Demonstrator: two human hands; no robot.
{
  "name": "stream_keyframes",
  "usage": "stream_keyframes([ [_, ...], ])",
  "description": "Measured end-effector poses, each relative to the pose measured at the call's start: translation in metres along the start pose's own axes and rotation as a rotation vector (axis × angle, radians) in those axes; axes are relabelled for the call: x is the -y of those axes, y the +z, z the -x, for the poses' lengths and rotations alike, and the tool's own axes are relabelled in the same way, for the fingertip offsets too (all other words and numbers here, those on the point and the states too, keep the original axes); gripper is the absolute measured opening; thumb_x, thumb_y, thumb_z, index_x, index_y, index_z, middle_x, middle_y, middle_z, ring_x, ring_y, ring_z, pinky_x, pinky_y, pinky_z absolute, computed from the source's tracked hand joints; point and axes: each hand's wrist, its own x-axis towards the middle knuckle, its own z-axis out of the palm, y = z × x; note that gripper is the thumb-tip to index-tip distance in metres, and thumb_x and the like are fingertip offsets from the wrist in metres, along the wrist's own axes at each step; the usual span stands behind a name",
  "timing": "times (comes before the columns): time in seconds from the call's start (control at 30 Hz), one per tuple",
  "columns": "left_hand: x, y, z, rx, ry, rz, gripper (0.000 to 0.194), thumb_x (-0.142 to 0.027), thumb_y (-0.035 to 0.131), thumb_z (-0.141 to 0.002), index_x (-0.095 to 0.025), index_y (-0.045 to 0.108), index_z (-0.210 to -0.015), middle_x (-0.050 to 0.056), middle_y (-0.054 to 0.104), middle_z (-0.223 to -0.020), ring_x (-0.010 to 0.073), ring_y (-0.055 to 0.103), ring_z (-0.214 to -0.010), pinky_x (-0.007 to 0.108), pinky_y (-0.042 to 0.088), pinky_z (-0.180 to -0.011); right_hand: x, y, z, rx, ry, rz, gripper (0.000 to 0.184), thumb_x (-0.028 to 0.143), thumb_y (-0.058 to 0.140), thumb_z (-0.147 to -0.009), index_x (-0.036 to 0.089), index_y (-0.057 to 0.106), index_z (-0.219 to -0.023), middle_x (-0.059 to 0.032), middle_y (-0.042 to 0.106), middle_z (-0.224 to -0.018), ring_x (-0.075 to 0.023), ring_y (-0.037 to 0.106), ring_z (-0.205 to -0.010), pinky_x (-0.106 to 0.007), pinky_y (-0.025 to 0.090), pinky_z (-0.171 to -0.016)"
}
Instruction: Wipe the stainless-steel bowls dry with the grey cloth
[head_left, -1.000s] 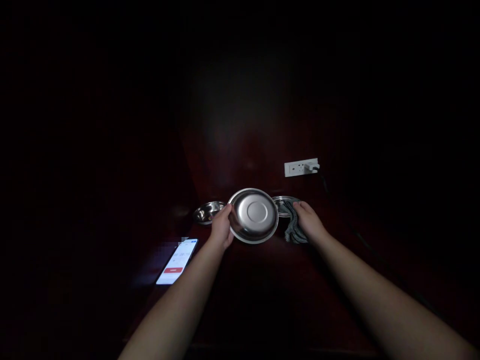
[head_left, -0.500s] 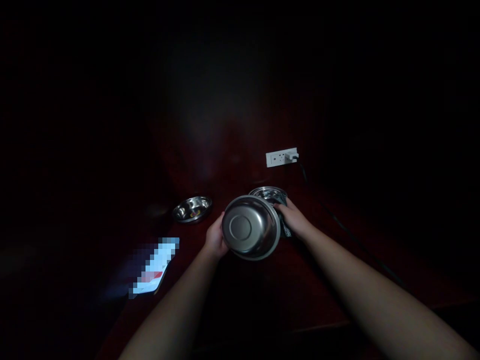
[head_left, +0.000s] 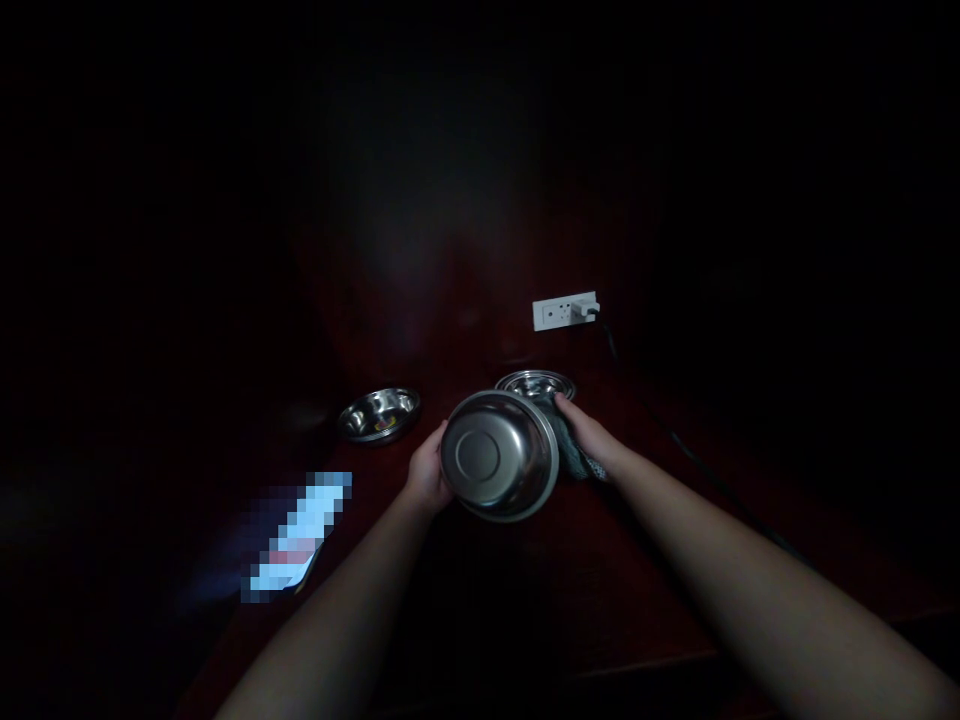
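Note:
My left hand [head_left: 426,470] grips the rim of a steel bowl [head_left: 499,455], held tilted above the dark red table [head_left: 525,580] with its underside facing me. My right hand [head_left: 592,432] is closed on a grey cloth [head_left: 576,458] pressed against the bowl's far side. Just behind my right hand stands a second steel bowl [head_left: 535,384]. A third steel bowl [head_left: 379,413] rests on the table to the left.
A lit phone [head_left: 296,538] lies at the table's left side, its screen blurred. A white power strip [head_left: 564,310] with a plug sits at the back, its dark cable [head_left: 697,460] running along the right. The surroundings are very dark.
The bowl has turned in my left hand so its underside faces more to the left. My right hand with the cloth has moved in against the bowl. The view shifted right.

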Motion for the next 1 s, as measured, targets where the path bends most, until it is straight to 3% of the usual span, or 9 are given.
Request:
stream_keyframes([
  [0.1, -0.002, 0.006, 0.005, -0.046, 0.026, 0.016, 0.028, -0.029, 0.047, -0.087, -0.009, 0.066, -0.080, 0.007, 0.067, -0.065, 0.0149, 0.063, -0.058, 0.028, 0.053, -0.066, -0.002, -0.002, -0.002, 0.011, 0.095, -0.091, 0.033, 0.046, 0.045, -0.084, 0.018, 0.061, -0.088, -0.0057, 0.068, -0.065, -0.0181, 0.065, -0.060, -0.028, 0.053, -0.057],
  [0.17, -0.003, 0.009, 0.008, -0.063, 0.039, 0.027, 0.028, -0.028, 0.047, -0.087, -0.010, 0.065, -0.076, 0.006, 0.066, -0.063, 0.0134, 0.061, -0.055, 0.026, 0.052, -0.061, -0.003, -0.004, -0.003, 0.051, 0.042, -0.108, 0.024, 0.036, 0.050, -0.081, 0.021, 0.059, -0.097, -0.0026, 0.070, -0.074, -0.0158, 0.066, -0.065, -0.025, 0.053, -0.061],
  [0.37, -0.003, 0.010, 0.007, -0.096, 0.041, 0.045, 0.025, -0.027, 0.048, -0.085, -0.011, 0.064, -0.074, 0.005, 0.067, -0.065, 0.0141, 0.062, -0.060, 0.026, 0.052, -0.065, -0.009, -0.008, -0.004, 0.170, -0.121, -0.011, 0.031, 0.030, 0.064, -0.071, 0.022, 0.058, -0.101, -0.0017, 0.071, -0.088, -0.0154, 0.066, -0.073, -0.027, 0.053, -0.067],
  [0.47, -0.003, 0.008, 0.006, -0.081, 0.055, 0.048, 0.023, -0.028, 0.051, -0.083, -0.012, 0.065, -0.076, 0.005, 0.067, -0.067, 0.0154, 0.063, -0.064, 0.027, 0.052, -0.068, -0.012, -0.010, -0.009, 0.114, -0.191, 0.121, 0.025, 0.030, 0.065, -0.069, 0.019, 0.062, -0.092, -0.0030, 0.071, -0.082, -0.0166, 0.065, -0.069, -0.029, 0.052, -0.064],
  [0.63, 0.001, 0.009, 0.005, -0.087, 0.074, 0.015, 0.020, -0.028, 0.055, -0.081, -0.011, 0.067, -0.080, 0.006, 0.068, -0.069, 0.0162, 0.064, -0.066, 0.030, 0.051, -0.075, -0.014, -0.013, -0.017, -0.107, -0.278, 0.366, 0.018, 0.033, 0.065, -0.068, 0.018, 0.065, -0.077, -0.0040, 0.070, -0.076, -0.0181, 0.064, -0.070, -0.029, 0.049, -0.066],
  [0.87, 0.005, 0.004, -0.005, -0.172, 0.195, -0.037, 0.014, -0.024, 0.060, -0.077, -0.012, 0.066, -0.078, 0.004, 0.069, -0.072, 0.0151, 0.064, -0.066, 0.030, 0.051, -0.074, -0.009, -0.010, -0.015, -0.167, -0.193, 0.056, 0.023, 0.039, 0.062, -0.069, 0.018, 0.063, -0.076, 0.0008, 0.065, -0.063, -0.0141, 0.058, -0.054, -0.025, 0.044, -0.054],
  [1.0, 0.006, -0.003, -0.011, -0.197, 0.231, -0.075, 0.014, -0.025, 0.062, -0.075, -0.012, 0.067, -0.079, 0.005, 0.069, -0.074, 0.0150, 0.063, -0.067, 0.029, 0.050, -0.073, -0.004, -0.009, -0.010, -0.135, -0.169, -0.077, 0.029, 0.044, 0.066, -0.066, 0.019, 0.063, -0.080, 0.0003, 0.066, -0.066, -0.0161, 0.060, -0.056, -0.028, 0.047, -0.058],
])
